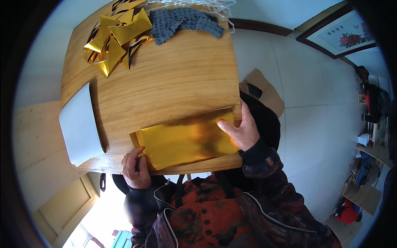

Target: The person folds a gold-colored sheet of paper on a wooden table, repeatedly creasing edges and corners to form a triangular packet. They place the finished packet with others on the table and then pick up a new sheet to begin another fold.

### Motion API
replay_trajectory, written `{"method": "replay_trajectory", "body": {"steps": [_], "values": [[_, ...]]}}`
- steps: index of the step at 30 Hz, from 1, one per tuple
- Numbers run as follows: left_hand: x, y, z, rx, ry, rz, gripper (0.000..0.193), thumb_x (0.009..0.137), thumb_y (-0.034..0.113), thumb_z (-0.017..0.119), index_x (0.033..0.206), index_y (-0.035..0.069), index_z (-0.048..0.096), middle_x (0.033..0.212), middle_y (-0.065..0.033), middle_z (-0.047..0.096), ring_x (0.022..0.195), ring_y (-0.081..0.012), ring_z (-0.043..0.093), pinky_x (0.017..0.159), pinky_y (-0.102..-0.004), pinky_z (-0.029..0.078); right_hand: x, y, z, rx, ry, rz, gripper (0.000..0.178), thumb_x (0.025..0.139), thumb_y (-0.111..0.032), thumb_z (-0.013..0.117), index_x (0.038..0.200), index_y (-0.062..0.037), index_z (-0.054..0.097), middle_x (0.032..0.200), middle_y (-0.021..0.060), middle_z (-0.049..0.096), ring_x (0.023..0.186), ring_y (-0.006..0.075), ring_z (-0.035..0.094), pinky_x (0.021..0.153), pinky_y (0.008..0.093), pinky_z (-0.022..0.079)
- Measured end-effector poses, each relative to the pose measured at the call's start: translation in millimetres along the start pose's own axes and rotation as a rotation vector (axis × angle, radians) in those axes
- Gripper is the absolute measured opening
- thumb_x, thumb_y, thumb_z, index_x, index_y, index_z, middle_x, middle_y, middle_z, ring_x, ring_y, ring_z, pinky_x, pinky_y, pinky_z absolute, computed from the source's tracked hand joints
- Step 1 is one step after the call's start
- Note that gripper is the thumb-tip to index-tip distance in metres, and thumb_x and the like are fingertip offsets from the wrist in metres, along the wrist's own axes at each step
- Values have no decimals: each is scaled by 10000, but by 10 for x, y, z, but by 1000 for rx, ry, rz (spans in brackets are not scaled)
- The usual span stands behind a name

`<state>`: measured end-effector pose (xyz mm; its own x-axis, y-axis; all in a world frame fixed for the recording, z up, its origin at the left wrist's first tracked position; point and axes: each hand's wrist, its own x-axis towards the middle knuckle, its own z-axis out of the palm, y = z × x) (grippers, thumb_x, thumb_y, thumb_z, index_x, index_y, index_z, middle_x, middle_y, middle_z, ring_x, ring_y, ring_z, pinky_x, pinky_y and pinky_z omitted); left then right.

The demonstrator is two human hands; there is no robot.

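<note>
A shiny gold foil sheet [186, 138], long and rectangular, lies slightly slanted near the table's front edge. Along its left end runs a narrow strip that looks like a fold. My left hand [136, 169] is curled at the sheet's lower left corner, thumb and fingers closed on that edge. At the opposite end my right hand [245, 130] grips the sheet, its thumb flat on the gold surface and its fingers stretched along the far side, partly hidden. Folded gold foil pieces [120, 35] with pointed corners are heaped at the far left.
The wooden table [165, 78] bears a white sheet stack [80, 128] at its left edge. A grey waffle-textured cloth [186, 22] and clear plastic strands [206, 5] lie at the back. Right of the table, brown cardboard [269, 93] holds a small dark object [254, 90].
</note>
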<state>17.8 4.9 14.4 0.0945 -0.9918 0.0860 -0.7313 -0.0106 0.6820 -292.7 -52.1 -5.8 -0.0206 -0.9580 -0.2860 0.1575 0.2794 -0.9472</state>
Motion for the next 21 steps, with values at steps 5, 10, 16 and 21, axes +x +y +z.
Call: {"method": "replay_trajectory", "body": {"steps": [5,10,16,21], "values": [[-16,-50,-8,-12,-9,12,285,812,-45,593,1068,61,656,940,-108,653,885,-277,616,813,-339,484,13,14,10,41,-2,-1,714,834,5,700,1419,11,290,1283,115,530,1172,170,529,1005,318,433],[-34,-102,-17,24,-34,1,282,823,-40,583,1075,71,646,959,-108,651,898,-277,620,823,-343,484,-1,8,-12,7,-15,4,740,843,-11,703,1453,-11,284,1342,95,499,1234,163,476,1047,323,386],[-38,-142,-33,34,-41,22,272,823,-51,568,1063,58,637,985,-113,651,903,-265,623,820,-341,487,25,56,-30,-95,8,-31,784,815,-53,741,1445,1,278,1341,120,497,1246,186,466,1056,329,375],[-42,-138,-34,20,-51,-5,297,822,-79,546,1074,52,634,1016,-112,648,913,-243,624,820,-324,493,6,77,-61,-203,6,-83,790,800,-102,759,1416,22,280,1315,163,504,1226,227,490,1048,335,385]]}}
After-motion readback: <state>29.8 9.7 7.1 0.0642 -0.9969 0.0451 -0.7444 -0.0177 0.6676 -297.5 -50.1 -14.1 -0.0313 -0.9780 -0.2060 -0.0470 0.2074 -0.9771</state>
